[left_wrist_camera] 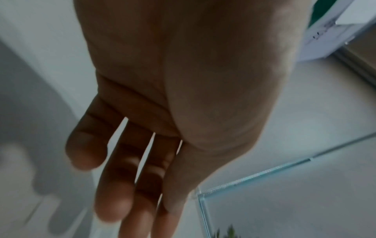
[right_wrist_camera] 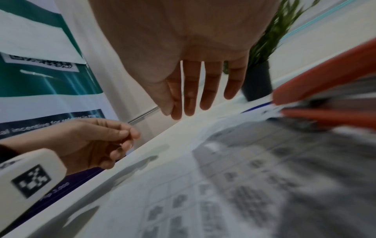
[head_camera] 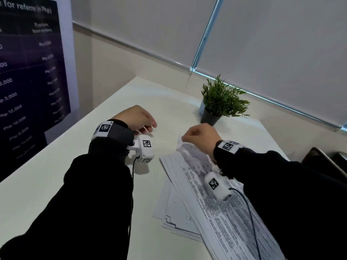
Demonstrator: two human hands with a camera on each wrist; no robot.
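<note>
Overlapping white sheets [head_camera: 216, 212], densely table-printed.

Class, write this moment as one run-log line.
left hand: thumb meets forefinger, above table | right hand: at lifted corner of top sheet, grip unclear | paper stack: fanned on table | potted plant: upright

Black sleeves [head_camera: 97, 184], white marker-tagged wrist cameras [head_camera: 145, 149]
</note>
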